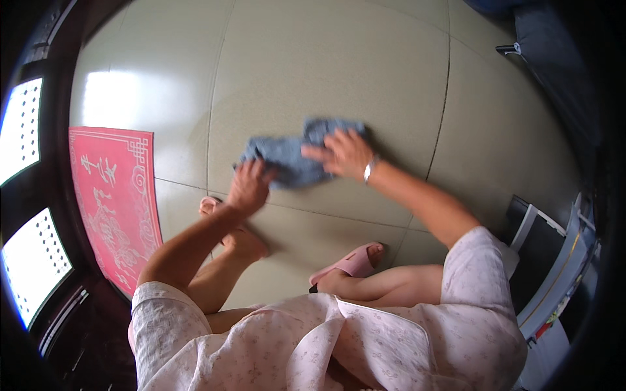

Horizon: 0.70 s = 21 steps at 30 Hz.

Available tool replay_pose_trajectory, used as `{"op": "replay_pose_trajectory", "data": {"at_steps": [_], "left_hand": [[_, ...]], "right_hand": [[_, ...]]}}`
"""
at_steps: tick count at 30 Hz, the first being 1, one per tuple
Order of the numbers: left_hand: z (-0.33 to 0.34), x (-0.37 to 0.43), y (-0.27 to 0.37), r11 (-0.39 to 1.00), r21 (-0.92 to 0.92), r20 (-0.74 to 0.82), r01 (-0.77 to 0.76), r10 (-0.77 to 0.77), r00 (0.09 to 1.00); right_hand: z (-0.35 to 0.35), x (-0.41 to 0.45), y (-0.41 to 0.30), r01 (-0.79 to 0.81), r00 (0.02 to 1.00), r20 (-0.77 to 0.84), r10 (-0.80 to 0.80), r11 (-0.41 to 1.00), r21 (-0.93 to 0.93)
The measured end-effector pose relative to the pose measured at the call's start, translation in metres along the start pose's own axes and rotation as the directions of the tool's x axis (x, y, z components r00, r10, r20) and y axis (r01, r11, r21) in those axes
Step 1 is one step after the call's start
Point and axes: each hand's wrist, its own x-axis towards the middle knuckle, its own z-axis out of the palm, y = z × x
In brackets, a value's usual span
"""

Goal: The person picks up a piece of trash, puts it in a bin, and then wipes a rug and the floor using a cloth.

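Note:
A crumpled blue-grey cloth (288,161) is spread on the tiled floor in front of me, its outline slightly blurred. My left hand (250,185) reaches over the cloth's near left edge, fingers pointing away from me; blur hides whether they grip the fabric. Over the right part of the cloth is my right hand (345,154), fingers spread and thumb side pointing left. It seems to lie on the fabric rather than close around it. A silver-coloured band (370,169) circles my right wrist.
A red doormat (117,200) with pale patterns and writing lies left, beside a dark door (54,190) with bright panes. My feet wear pink slippers (354,264). A grey-framed object (552,264) stands at lower right; dark fabric (550,49) hangs at upper right.

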Motion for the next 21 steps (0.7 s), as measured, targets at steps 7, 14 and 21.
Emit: {"op": "replay_pose_trajectory", "data": {"at_steps": [7, 14, 21], "left_hand": [[0.011, -0.013, 0.004, 0.955, 0.009, 0.323, -0.297, 0.278, 0.904], [-0.032, 0.085, -0.094, 0.993, 0.118, 0.119, 0.023, -0.037, 0.992], [-0.040, -0.013, -0.152, 0.999, 0.033, 0.380, 0.018, -0.029, 0.924]], "right_hand": [[0.011, -0.027, -0.043, 0.176, 0.982, 0.050, -0.181, 0.981, 0.080], [0.002, 0.103, 0.001, -0.370, 0.907, 0.220, 0.358, 0.929, 0.013], [0.051, 0.131, -0.094, -0.301, 0.934, 0.210, 0.289, 0.953, 0.027]]}}
